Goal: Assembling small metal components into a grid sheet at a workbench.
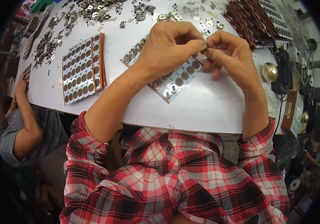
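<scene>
Both hands meet over a white table (212, 108), left hand (167, 46) & right hand (229, 52) pinching one small metal part (206, 45) between fingertips, held just above a tray strip (175, 80) w/ round silver pieces, prob. for close fitting.

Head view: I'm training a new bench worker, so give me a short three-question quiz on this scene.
1. True or false: both hands pinch one small metal part above the white table.
2. Which lies directly under the hands? A) a sheet of round metal parts B) a brass bell C) a stack of brown strips
3. Fill in: the loose metal parts are heaped at the table's ___ edge.

Key:
1. True: the left hand and right hand meet on the small metal part.
2. A: the sheet of round metal parts.
3. Far: see the loose metal parts.
</scene>
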Motion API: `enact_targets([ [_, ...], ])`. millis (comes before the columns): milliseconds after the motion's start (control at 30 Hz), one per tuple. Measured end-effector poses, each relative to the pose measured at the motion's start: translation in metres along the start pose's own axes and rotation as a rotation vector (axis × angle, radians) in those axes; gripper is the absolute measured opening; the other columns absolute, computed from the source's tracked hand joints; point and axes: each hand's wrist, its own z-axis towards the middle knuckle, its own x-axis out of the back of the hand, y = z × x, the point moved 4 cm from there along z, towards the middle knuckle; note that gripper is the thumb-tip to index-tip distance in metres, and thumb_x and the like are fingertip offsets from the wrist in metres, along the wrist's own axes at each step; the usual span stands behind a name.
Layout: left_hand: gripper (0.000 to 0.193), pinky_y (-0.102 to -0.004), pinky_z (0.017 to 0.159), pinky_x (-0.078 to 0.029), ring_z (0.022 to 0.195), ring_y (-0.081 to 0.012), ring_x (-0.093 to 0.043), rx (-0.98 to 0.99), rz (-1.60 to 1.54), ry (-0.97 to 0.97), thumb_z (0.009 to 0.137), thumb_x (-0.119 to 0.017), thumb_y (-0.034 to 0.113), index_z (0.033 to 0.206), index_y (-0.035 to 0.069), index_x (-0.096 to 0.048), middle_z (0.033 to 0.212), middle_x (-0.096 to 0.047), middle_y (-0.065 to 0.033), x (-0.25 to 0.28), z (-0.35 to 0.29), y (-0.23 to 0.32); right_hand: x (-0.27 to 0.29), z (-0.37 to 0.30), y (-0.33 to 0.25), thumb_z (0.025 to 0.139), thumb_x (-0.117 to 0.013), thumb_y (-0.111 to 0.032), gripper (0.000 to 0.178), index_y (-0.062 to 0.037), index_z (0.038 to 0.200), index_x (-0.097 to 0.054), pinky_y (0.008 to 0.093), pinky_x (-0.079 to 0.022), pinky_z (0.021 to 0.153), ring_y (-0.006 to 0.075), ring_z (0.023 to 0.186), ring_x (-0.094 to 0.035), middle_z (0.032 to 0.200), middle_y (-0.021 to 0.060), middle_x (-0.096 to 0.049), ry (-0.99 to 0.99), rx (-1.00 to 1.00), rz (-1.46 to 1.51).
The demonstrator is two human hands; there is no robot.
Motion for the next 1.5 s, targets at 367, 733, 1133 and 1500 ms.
enact_targets([
  [367,0.014,-0.0214,0.065,-0.056,0.073,-0.0106,-0.072,0.188,-0.356,-0.052,0.100,-0.063,0.012,0.098,0.001,-0.070,0.085,-0.074,-0.0080,0.006,-0.009,-0.002,0.001,-0.002,-0.011,0.093,-0.068,-0.002,0.015,0.0025,0.107,-0.068,0.0198,-0.050,0.050,0.0077,0.065,-0.064,0.086,0.0042,-0.068,0.012,0.071,0.223],
  [733,0.017,-0.0192,0.061,-0.054,0.067,-0.0066,-0.068,0.212,-0.078,0.090,0.101,-0.065,0.017,0.095,0.001,-0.070,0.082,-0.073,-0.0069,0.008,-0.016,-0.007,-0.022,-0.014,-0.027,0.093,-0.068,0.008,0.016,0.0046,0.108,-0.068,0.0177,-0.047,0.053,0.0061,0.072,-0.063,0.089,0.0041,-0.068,0.239,0.512,-0.277],
  [1133,0.020,-0.0208,0.056,-0.057,0.068,-0.0142,-0.074,0.459,-0.472,-0.009,0.100,-0.066,0.019,0.097,-0.001,-0.068,0.084,-0.074,-0.0120,0.011,-0.018,-0.004,-0.019,-0.013,-0.018,0.094,-0.067,0.006,0.014,0.0022,0.108,-0.068,0.0191,-0.052,0.054,0.0088,0.074,-0.067,0.103,0.0079,-0.069,0.161,0.308,-0.017],
  [1500,0.023,-0.0225,0.060,-0.059,0.068,-0.0133,-0.073,0.258,-0.316,-0.093,0.098,-0.063,0.007,0.115,-0.008,-0.066,0.083,-0.075,-0.0118,0.005,-0.018,0.004,-0.023,-0.012,-0.022,0.091,-0.065,0.005,0.009,0.0038,0.101,-0.066,0.0188,-0.043,0.044,0.0046,0.060,-0.057,0.078,0.0035,-0.064,0.050,0.179,0.332],
])
